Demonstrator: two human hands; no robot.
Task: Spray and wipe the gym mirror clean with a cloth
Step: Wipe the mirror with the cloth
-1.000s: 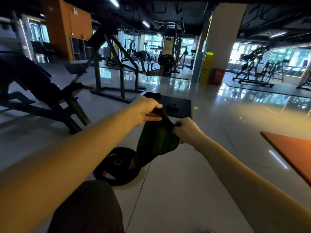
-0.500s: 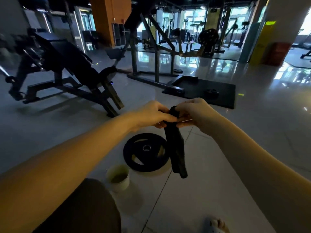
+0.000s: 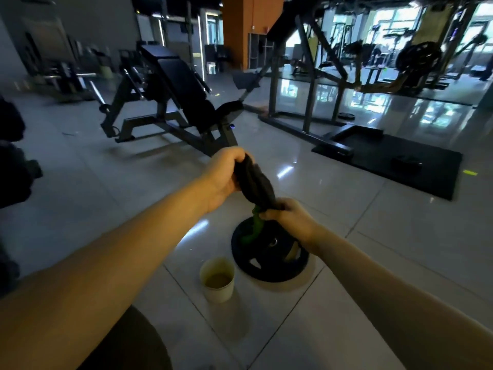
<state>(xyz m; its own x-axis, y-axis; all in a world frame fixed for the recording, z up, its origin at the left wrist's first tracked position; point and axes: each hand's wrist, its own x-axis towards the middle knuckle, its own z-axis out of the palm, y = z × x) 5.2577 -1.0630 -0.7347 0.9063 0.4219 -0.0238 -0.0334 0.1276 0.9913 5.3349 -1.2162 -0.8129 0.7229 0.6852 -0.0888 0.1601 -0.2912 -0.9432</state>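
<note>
The left grip (image 3: 225, 177) and right grip (image 3: 292, 221) are each clutching one end of the twisted dark cloth (image 3: 257, 186), a paper cup (image 3: 217, 281) standing beside a weight plate (image 3: 269, 263).

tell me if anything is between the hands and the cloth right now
Nothing visible does. The left hand grips the upper end of the cloth and the right hand grips its lower end directly, with the cloth twisted between them.
</note>
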